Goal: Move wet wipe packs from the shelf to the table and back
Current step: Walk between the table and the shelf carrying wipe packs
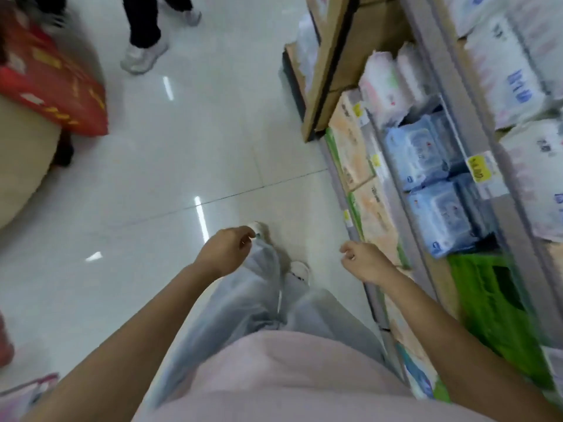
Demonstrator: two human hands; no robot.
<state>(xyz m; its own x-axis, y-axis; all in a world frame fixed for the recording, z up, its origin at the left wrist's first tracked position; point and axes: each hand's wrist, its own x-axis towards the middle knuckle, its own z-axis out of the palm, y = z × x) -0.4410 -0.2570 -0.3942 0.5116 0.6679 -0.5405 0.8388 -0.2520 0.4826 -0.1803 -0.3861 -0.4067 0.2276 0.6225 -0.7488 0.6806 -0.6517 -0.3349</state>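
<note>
A glossy white tiled floor [182,166] reflects ceiling lights in a shop aisle. At upper left, a red box [51,86] with yellow print rests on a rounded beige surface [21,166]. Another person's dark trouser legs [146,22] and white shoes [143,56] appear at the top. Yellow price tags [478,170] hang on the shelf edges at right, where a green plastic bag [493,309] lies low down. Cardboard boxes [365,47] stand behind.
</note>
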